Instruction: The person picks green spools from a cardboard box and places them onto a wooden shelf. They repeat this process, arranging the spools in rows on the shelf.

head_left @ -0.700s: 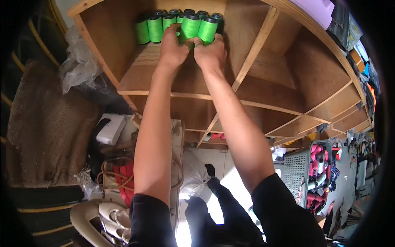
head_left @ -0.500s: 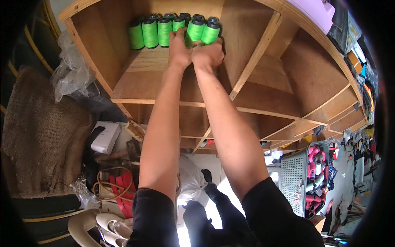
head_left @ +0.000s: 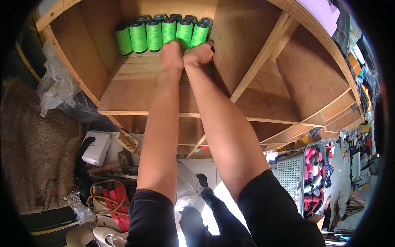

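Observation:
Green thread spools (head_left: 154,36) with black ends stand upright in a front row inside a wooden shelf compartment, with more spools behind them. Both my arms reach up into this compartment. My left hand (head_left: 171,56) is closed at the lower part of a spool (head_left: 184,32) near the right end of the row. Close beside it, my right hand (head_left: 199,54) curls around the bottom of the rightmost front spool (head_left: 199,34). The fingertips of both hands are partly hidden.
The wooden shelf (head_left: 263,61) has further compartments to the right and below. A grey basket (head_left: 290,175) of mostly pink and white spools stands at the lower right. Brown sacking (head_left: 39,152), crumpled plastic (head_left: 59,80) and a white box (head_left: 97,148) are on the left.
The two spools at my hands have gone from leaning and raised to nearly upright in line with the front row. My hands sit slightly lower in the view, still close together.

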Tool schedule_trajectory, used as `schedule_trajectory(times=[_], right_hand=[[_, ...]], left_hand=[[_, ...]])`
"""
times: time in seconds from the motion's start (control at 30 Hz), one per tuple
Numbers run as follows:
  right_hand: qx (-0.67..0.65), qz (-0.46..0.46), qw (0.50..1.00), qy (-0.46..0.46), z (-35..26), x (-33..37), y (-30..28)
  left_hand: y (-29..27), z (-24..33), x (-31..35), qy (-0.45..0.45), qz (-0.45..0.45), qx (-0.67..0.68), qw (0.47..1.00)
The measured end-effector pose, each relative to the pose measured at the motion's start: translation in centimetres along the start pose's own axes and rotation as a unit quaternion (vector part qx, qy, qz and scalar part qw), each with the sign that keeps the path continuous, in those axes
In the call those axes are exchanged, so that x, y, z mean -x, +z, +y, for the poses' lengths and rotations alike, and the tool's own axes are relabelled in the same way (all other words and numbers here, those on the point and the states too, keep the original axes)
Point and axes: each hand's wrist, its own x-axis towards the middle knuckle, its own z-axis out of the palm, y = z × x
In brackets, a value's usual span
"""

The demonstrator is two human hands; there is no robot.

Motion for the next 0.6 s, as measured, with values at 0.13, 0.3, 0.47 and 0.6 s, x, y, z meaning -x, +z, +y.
schedule_trajectory(times=[0.13,0.3,0.47,0.6], right_hand=[[0.01,-0.004,0.999,-0.037,1.2,0.5,-0.1],[0.032,0.018,0.999,-0.025,0.9,0.9,-0.2],[0.037,0.051,0.998,-0.004,1.2,-0.1,0.9],[0.036,0.011,0.999,-0.017,1.1,0.7,0.6]], left_hand=[[0.0,0.0,0.5,0.049,0.009,-0.12,0.992],[-0.1,-0.2,1.1,0.082,0.017,-0.136,0.987],[-0.2,0.4,1.6,0.09,0.03,-0.131,0.987],[-0.6,0.0,1.7,0.085,0.022,-0.139,0.986]])
